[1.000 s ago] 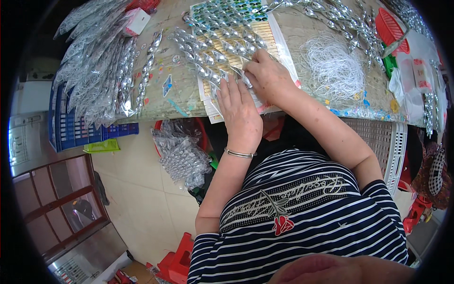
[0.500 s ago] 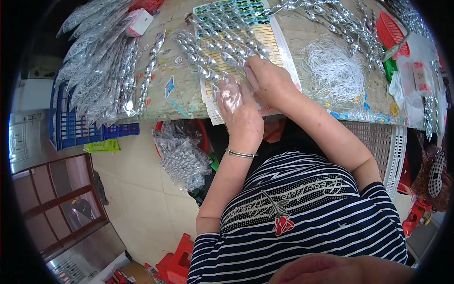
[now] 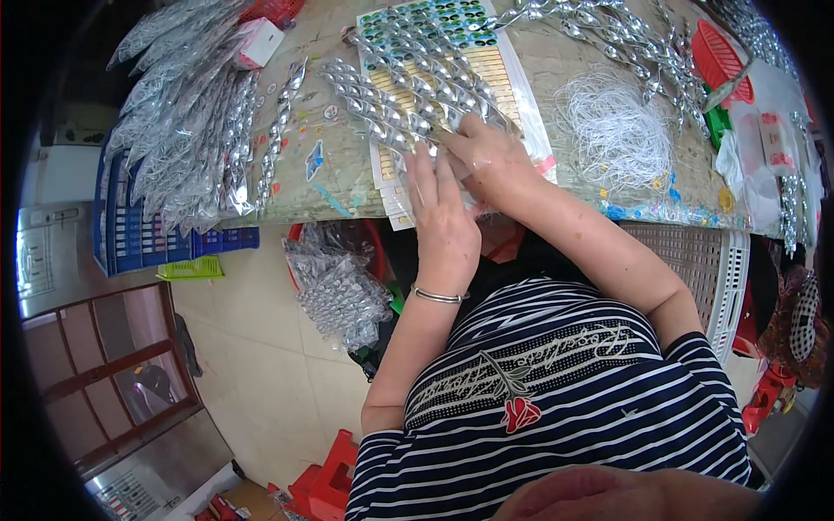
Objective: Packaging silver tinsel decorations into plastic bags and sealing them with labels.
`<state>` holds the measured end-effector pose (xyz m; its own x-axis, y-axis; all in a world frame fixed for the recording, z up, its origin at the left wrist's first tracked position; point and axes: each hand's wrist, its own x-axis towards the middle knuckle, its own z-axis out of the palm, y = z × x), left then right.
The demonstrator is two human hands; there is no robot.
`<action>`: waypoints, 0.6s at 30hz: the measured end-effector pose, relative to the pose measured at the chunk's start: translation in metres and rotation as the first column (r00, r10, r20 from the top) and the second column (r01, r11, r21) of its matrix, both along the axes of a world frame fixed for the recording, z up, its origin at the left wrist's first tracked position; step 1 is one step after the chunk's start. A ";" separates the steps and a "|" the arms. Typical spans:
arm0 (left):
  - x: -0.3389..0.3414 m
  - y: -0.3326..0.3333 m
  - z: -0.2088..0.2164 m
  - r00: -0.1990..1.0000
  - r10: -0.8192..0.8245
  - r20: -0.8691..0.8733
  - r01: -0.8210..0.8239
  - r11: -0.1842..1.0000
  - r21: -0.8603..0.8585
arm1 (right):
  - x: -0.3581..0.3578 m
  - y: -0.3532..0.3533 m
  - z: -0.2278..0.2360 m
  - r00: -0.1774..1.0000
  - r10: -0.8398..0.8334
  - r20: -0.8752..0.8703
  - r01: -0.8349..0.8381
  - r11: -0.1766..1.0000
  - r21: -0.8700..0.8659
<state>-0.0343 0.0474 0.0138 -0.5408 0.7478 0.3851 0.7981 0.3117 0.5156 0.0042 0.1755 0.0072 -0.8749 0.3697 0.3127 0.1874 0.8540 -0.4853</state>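
Several twisted silver spiral ornaments (image 3: 395,100) lie side by side at the table's near edge, in what looks like a clear plastic bag (image 3: 407,158). My left hand (image 3: 445,217) rests on the near end of the bag, its fingers stretched out and lying flat. Beside it, my right hand (image 3: 497,165) has bent fingers closed on the bag's edge, close to the left fingertips. Clear film shows around the right fingers; the exact grip is partly hidden. Underneath lie printed sheets (image 3: 512,74) with green oval stickers and yellow strips.
Bagged silver spirals (image 3: 187,122) are heaped at the left, above a blue crate (image 3: 122,234). One loose spiral (image 3: 280,130) lies nearby. To the right sit a tangle of white string (image 3: 612,130) and a red basket (image 3: 719,61). A red tub (image 3: 376,252) stands below the table edge.
My right hand has shifted slightly nearer to me, and its fingers now point left across the bag. My left fingers have straightened and drawn back a little from the film.
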 end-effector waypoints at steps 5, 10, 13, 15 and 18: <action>0.011 -0.008 0.001 0.995 -0.096 0.005 0.095 0.987 0.132 | 0.010 -0.010 0.007 0.987 0.008 -0.163 -0.023 0.995 -0.096; 0.024 -0.035 -0.008 0.996 -0.057 0.074 0.031 0.948 0.315 | 0.029 -0.008 0.002 0.971 0.234 -0.037 -0.236 0.970 -0.059; 0.019 -0.042 -0.001 0.982 0.108 -0.155 -0.057 0.952 0.300 | 0.024 -0.012 -0.008 0.968 0.241 -0.067 -0.249 0.959 -0.134; 0.016 -0.047 -0.003 0.974 0.187 -0.127 -0.137 0.935 0.327 | 0.019 -0.013 -0.003 0.968 0.218 -0.121 -0.229 0.970 -0.084; 0.015 -0.054 -0.009 0.972 0.210 -0.109 -0.163 0.930 0.331 | 0.023 -0.017 -0.001 0.962 0.219 -0.165 -0.232 0.971 -0.062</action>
<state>-0.0194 -0.0070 0.0052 -0.5817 0.4649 0.6675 0.8128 0.3005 0.4990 0.0275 0.1588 0.0061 -0.8814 0.1980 0.4289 -0.0884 0.8227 -0.5615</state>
